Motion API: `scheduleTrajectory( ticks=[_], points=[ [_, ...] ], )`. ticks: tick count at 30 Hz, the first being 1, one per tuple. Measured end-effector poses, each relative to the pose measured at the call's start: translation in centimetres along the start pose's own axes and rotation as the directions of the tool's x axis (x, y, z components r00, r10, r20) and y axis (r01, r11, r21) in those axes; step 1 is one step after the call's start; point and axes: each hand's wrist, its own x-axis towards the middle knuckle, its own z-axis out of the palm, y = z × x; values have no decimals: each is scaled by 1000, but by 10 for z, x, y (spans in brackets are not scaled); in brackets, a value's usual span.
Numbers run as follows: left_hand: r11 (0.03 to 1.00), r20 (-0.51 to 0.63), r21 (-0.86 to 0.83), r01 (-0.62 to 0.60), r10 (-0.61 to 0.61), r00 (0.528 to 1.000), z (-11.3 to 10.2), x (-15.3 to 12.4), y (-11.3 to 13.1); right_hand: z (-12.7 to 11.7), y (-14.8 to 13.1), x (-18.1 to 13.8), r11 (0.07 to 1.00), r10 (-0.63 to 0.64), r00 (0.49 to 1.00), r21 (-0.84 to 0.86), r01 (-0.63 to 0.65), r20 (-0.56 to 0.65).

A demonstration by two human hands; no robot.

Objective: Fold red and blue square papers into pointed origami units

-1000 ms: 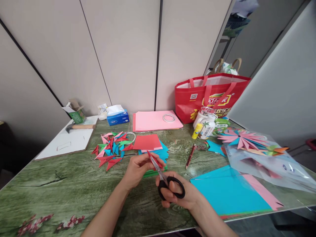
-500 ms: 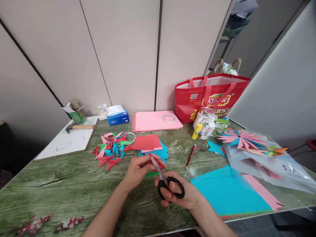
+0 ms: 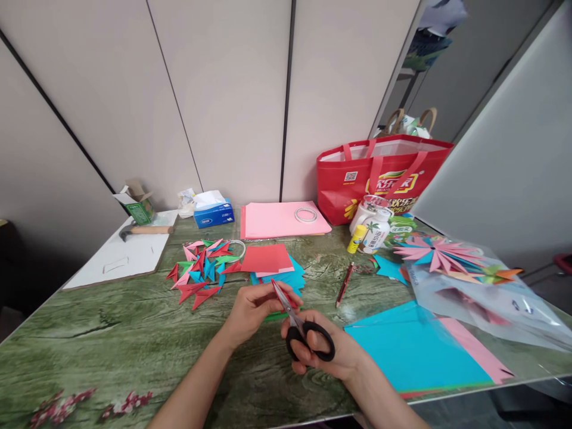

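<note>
My right hand (image 3: 315, 345) is closed around the black handles of a pair of scissors (image 3: 288, 304), whose blades point up and to the left. Pinched in my left hand (image 3: 257, 310) is a small piece of folded red paper (image 3: 292, 304), mostly hidden behind the blades and fingers. The blades lie along this paper, close to the left fingertips. Just beyond my hands sit square red sheets (image 3: 267, 258) on top of blue sheets (image 3: 295, 278), with a green edge showing below. To their left lies a pile of folded paper pieces (image 3: 201, 271) in red, blue, green and pink.
Pink sheets (image 3: 277, 219) with a ring on top lie by the wall. A tissue box (image 3: 213, 215), a hammer (image 3: 147, 230) and a white board (image 3: 120, 259) are at left. A red bag (image 3: 342, 190), a glue stick (image 3: 356, 239), a pencil (image 3: 344, 286) and large blue sheets (image 3: 415, 345) are at right.
Both hands stay nearly in the same place. The scissor blades look slightly closer together over the red paper than before.
</note>
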Motion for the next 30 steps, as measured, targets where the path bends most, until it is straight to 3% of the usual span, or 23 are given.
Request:
scheduleTrajectory(
  ticks=[6,13,30],
  points=[
    [999,21,34,-38,37,999,-1,0,3,0,1,1,1000,-6,1000,6,6,30],
    [995,36,76,-61,58,998,0,0,5,1,0,1,1000,-6,999,-5,6,-38],
    [998,56,41,-55,52,997,0,-1,7,-2,3,1,999,-20,1000,25,21,-15]
  ],
)
